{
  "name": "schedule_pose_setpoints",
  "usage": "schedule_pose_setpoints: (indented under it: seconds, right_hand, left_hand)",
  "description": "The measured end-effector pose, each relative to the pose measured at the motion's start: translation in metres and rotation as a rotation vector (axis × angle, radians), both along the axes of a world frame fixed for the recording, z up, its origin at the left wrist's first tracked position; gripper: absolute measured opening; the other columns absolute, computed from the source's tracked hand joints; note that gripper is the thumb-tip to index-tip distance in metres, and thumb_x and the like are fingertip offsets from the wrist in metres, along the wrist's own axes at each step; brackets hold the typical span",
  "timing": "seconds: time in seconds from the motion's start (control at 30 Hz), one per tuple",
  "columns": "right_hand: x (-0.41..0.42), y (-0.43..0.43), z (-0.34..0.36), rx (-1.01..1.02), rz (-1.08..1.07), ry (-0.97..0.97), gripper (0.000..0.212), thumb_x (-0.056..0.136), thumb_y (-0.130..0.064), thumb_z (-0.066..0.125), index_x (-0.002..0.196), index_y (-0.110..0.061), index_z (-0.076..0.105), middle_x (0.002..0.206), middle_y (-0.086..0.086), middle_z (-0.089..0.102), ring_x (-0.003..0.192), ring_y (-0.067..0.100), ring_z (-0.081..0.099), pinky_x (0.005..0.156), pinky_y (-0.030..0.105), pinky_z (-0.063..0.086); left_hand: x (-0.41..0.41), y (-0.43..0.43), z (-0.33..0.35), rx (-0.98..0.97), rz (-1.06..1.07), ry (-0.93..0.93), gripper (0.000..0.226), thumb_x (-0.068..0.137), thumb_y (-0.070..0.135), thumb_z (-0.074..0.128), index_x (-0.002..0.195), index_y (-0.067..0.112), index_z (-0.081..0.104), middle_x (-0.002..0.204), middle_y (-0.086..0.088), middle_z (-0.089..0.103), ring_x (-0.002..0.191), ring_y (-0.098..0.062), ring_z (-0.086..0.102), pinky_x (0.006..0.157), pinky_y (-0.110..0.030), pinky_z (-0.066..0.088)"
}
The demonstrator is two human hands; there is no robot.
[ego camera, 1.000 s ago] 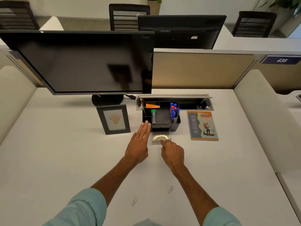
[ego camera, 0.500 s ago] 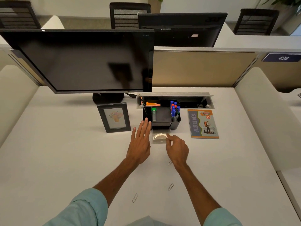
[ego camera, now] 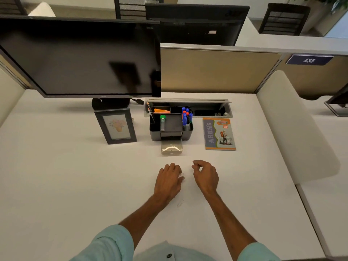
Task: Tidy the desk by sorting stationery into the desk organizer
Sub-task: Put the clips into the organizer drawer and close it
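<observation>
Your left hand [ego camera: 168, 180] lies palm down on the desk [ego camera: 56, 176] with its fingertips on a paper clip [ego camera: 182, 174], your right hand [ego camera: 206, 176] hovers just beside it, loosely curled and holding nothing, a second paper clip [ego camera: 179, 203] lies by your left wrist, and the desk organizer [ego camera: 170, 126] stands farther back with its small drawer [ego camera: 171, 147] pulled out.

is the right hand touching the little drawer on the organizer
Apart. The head view shows the right hand curled over the desk, with bare white desktop plainly between its fingers and the pulled-out drawer of the organizer.
</observation>
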State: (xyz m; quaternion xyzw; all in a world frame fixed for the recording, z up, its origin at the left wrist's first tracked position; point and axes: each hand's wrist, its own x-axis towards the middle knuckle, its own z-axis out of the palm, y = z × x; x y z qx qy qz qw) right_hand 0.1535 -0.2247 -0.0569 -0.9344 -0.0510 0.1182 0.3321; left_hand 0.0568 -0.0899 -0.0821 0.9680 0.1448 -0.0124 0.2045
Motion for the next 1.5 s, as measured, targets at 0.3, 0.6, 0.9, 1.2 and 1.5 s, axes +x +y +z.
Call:
schedule_pose_setpoints:
  seconds: [0.3, 0.6, 0.9, 1.2, 1.5]
  right_hand:
    - [0.009, -0.018, -0.006, -0.030, 0.057, 0.031, 0.025, 0.101, -0.030, 0.066, 0.123, -0.023, 0.075, 0.130, -0.005, 0.073, 0.119, 0.016, 0.069, 0.102, 0.032, 0.054]
    - [0.002, 0.002, -0.011, -0.024, 0.233, 0.072, 0.023, 0.100, -0.032, 0.065, 0.120, -0.031, 0.076, 0.124, -0.013, 0.075, 0.111, 0.009, 0.070, 0.097, 0.027, 0.055]
    - [-0.007, 0.028, -0.012, 0.082, 0.292, 0.221, 0.003, 0.093, -0.033, 0.075, 0.094, -0.031, 0.077, 0.094, -0.015, 0.076, 0.078, 0.010, 0.072, 0.075, 0.027, 0.060]
    - [0.004, 0.056, 0.008, 0.399, 0.147, 0.381, 0.003, 0.095, -0.019, 0.074, 0.096, -0.018, 0.071, 0.093, 0.000, 0.077, 0.071, 0.025, 0.075, 0.063, 0.037, 0.061]
    - [0.047, 0.128, 0.021, 0.079, 0.011, 0.115, 0.005, 0.094, -0.025, 0.072, 0.098, -0.023, 0.074, 0.091, -0.007, 0.072, 0.085, 0.014, 0.066, 0.069, 0.028, 0.051]
  left_hand:
    - [0.007, -0.006, -0.013, -0.007, 0.079, 0.103, 0.016, 0.103, 0.032, 0.058, 0.116, 0.022, 0.058, 0.114, 0.003, 0.060, 0.100, -0.015, 0.055, 0.087, -0.030, 0.052]
    - [0.008, 0.013, -0.004, -0.034, -0.061, 0.158, 0.011, 0.103, 0.020, 0.055, 0.114, 0.018, 0.052, 0.112, -0.002, 0.060, 0.096, -0.020, 0.055, 0.082, -0.034, 0.054]
    - [0.000, 0.038, 0.011, -0.104, -0.014, 0.032, 0.012, 0.104, 0.019, 0.060, 0.115, 0.021, 0.058, 0.115, 0.002, 0.063, 0.100, -0.017, 0.056, 0.083, -0.029, 0.053]
    - [-0.008, 0.063, 0.021, -0.137, 0.094, -0.071, 0.037, 0.109, 0.036, 0.049, 0.142, 0.020, 0.054, 0.139, 0.000, 0.060, 0.120, -0.018, 0.059, 0.098, -0.030, 0.053]
    - [-0.025, 0.087, 0.004, -0.064, 0.032, 0.052, 0.055, 0.111, 0.046, 0.029, 0.162, 0.024, 0.029, 0.167, 0.001, 0.032, 0.154, -0.018, 0.029, 0.126, -0.035, 0.020]
